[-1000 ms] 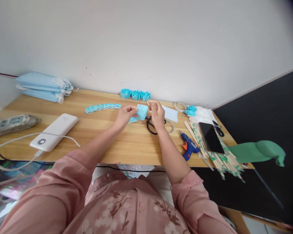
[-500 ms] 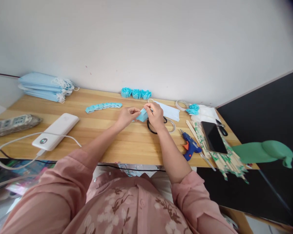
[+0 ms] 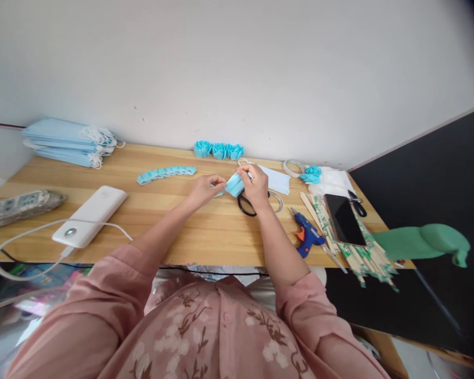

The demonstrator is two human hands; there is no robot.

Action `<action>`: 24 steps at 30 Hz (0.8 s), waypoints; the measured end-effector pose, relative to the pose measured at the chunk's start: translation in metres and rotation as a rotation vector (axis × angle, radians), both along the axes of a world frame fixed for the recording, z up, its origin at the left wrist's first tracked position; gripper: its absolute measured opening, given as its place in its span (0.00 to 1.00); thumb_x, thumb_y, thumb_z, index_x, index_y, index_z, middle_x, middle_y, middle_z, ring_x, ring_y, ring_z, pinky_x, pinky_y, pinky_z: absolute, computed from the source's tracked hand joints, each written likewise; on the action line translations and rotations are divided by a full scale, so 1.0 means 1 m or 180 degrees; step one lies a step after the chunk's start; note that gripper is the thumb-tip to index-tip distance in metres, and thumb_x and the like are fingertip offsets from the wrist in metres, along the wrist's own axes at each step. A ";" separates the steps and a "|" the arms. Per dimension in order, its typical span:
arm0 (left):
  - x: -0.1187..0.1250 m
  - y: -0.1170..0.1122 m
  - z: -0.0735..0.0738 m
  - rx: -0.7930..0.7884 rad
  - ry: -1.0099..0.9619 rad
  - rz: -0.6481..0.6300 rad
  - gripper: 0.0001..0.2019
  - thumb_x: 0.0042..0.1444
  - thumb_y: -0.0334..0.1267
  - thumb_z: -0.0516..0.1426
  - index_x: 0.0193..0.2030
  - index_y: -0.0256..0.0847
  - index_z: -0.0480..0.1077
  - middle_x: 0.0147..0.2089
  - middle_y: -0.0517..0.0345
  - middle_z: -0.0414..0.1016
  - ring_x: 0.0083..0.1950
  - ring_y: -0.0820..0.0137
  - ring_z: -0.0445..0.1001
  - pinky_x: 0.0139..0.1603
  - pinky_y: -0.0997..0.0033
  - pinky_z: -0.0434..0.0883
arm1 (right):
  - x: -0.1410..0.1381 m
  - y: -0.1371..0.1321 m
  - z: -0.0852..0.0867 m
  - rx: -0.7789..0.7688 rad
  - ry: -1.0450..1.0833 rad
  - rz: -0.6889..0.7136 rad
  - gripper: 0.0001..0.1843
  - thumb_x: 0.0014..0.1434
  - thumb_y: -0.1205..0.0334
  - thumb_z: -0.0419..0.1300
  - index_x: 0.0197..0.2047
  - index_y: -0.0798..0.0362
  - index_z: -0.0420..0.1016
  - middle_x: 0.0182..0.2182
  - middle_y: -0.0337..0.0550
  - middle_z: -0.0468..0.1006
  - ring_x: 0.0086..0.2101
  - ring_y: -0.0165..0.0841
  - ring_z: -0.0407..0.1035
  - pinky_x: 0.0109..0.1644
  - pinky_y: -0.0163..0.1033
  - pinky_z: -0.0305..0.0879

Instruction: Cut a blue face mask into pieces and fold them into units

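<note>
A small light-blue piece of pleated mask fabric [image 3: 234, 185] is held above the table between my two hands. My left hand [image 3: 205, 191] pinches at its left edge, thumb and forefinger together. The upper right part of the piece is gripped by my right hand [image 3: 255, 185]. Just below that hand lies a black ring-shaped handle [image 3: 246, 206], partly covered. Behind my right hand is a flat, pale mask sheet [image 3: 277, 180]. To the left of my hands rests a pleated light-blue strip [image 3: 166, 174], and three blue fabric roses [image 3: 218, 150] stand against the wall.
Stacked masks [image 3: 65, 142], a power strip [image 3: 21, 206] and a cabled white power bank [image 3: 90, 217] are on the left. Rightward lie a blue glue gun [image 3: 308, 234], wrapped sticks [image 3: 369, 255], a phone [image 3: 344, 220], a tape roll [image 3: 294, 168] and another blue rose [image 3: 310, 174].
The blue fabric piece has moved slightly right and shows more of its flat face. My right hand has shifted a little right; the left hand stays at the piece's left side.
</note>
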State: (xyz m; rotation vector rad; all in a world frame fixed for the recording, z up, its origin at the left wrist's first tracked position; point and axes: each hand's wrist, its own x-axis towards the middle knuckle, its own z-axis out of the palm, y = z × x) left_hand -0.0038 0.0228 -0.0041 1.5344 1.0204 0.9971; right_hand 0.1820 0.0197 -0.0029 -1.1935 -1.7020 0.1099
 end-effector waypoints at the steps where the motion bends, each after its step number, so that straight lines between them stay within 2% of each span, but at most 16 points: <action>1: -0.001 0.001 0.001 0.0061 0.0031 0.0026 0.10 0.49 0.43 0.62 0.32 0.38 0.79 0.32 0.55 0.80 0.31 0.71 0.71 0.32 0.73 0.66 | -0.001 -0.001 0.000 0.0012 -0.0081 0.0029 0.12 0.67 0.57 0.56 0.32 0.50 0.75 0.32 0.42 0.80 0.36 0.36 0.72 0.45 0.41 0.64; 3: -0.002 0.002 0.004 0.0198 0.0059 0.0089 0.11 0.49 0.43 0.64 0.36 0.38 0.80 0.37 0.54 0.82 0.34 0.70 0.73 0.35 0.72 0.67 | -0.004 -0.002 0.000 0.0043 -0.0292 0.0097 0.13 0.67 0.57 0.56 0.32 0.50 0.75 0.32 0.42 0.81 0.36 0.37 0.72 0.45 0.42 0.63; 5: -0.003 0.002 0.006 0.0298 0.0060 0.0086 0.11 0.47 0.41 0.65 0.37 0.39 0.80 0.37 0.55 0.81 0.34 0.70 0.73 0.35 0.72 0.67 | -0.009 -0.004 0.000 0.0063 -0.0520 0.0190 0.13 0.68 0.56 0.56 0.33 0.49 0.77 0.31 0.42 0.81 0.37 0.37 0.72 0.45 0.42 0.63; 7: -0.002 0.000 0.005 0.0288 0.0086 0.0061 0.07 0.48 0.39 0.65 0.32 0.39 0.80 0.30 0.60 0.78 0.30 0.73 0.70 0.31 0.74 0.64 | -0.014 -0.006 0.000 0.0069 -0.0666 0.0320 0.14 0.68 0.55 0.56 0.33 0.49 0.78 0.31 0.42 0.81 0.36 0.37 0.72 0.46 0.43 0.63; 9: -0.001 -0.003 0.004 0.0144 0.0100 0.0112 0.06 0.50 0.38 0.63 0.26 0.39 0.76 0.21 0.64 0.68 0.23 0.76 0.63 0.26 0.75 0.59 | -0.018 -0.008 0.000 0.0043 -0.0613 0.0460 0.15 0.67 0.53 0.57 0.33 0.49 0.78 0.31 0.42 0.81 0.37 0.37 0.72 0.47 0.43 0.63; 11: -0.001 -0.004 0.003 -0.0056 -0.0045 0.0210 0.10 0.51 0.38 0.62 0.21 0.38 0.72 0.17 0.66 0.61 0.19 0.78 0.59 0.22 0.75 0.56 | -0.020 -0.009 0.000 -0.0069 -0.0206 0.0493 0.16 0.67 0.49 0.56 0.36 0.49 0.79 0.33 0.43 0.82 0.39 0.38 0.73 0.49 0.43 0.65; 12: -0.001 -0.004 0.003 -0.0151 -0.0218 0.0257 0.11 0.50 0.39 0.62 0.21 0.38 0.71 0.18 0.66 0.61 0.19 0.78 0.60 0.22 0.75 0.57 | -0.020 -0.010 0.000 -0.0174 0.0123 0.0484 0.17 0.67 0.47 0.56 0.40 0.49 0.79 0.36 0.43 0.82 0.41 0.38 0.74 0.51 0.44 0.66; 15: -0.002 0.000 0.006 -0.0390 -0.0902 0.0420 0.11 0.47 0.40 0.65 0.22 0.38 0.70 0.22 0.64 0.67 0.23 0.77 0.66 0.26 0.75 0.68 | -0.017 -0.007 -0.001 -0.0676 0.1268 0.0604 0.25 0.66 0.40 0.52 0.56 0.48 0.74 0.46 0.46 0.81 0.48 0.39 0.74 0.57 0.45 0.67; 17: -0.003 0.002 0.008 -0.0513 -0.1247 0.0547 0.12 0.45 0.41 0.66 0.22 0.37 0.70 0.23 0.63 0.68 0.24 0.77 0.68 0.31 0.73 0.73 | -0.016 -0.004 -0.004 -0.1135 0.1748 0.0833 0.31 0.64 0.36 0.52 0.61 0.48 0.69 0.50 0.47 0.80 0.52 0.40 0.73 0.58 0.46 0.68; 21: -0.004 0.004 0.008 -0.0577 -0.1391 0.0679 0.13 0.43 0.42 0.68 0.24 0.36 0.72 0.23 0.64 0.69 0.25 0.77 0.68 0.32 0.72 0.74 | -0.020 0.001 -0.011 -0.1756 0.1861 0.1128 0.39 0.54 0.34 0.62 0.62 0.49 0.68 0.51 0.48 0.78 0.52 0.41 0.73 0.56 0.46 0.70; 24: -0.002 0.002 0.005 -0.0509 -0.1265 0.0614 0.14 0.44 0.44 0.68 0.25 0.36 0.72 0.24 0.63 0.69 0.25 0.77 0.68 0.33 0.72 0.74 | -0.026 0.001 -0.014 -0.1828 0.1728 0.1268 0.35 0.50 0.39 0.67 0.56 0.49 0.72 0.47 0.45 0.80 0.47 0.40 0.74 0.52 0.43 0.71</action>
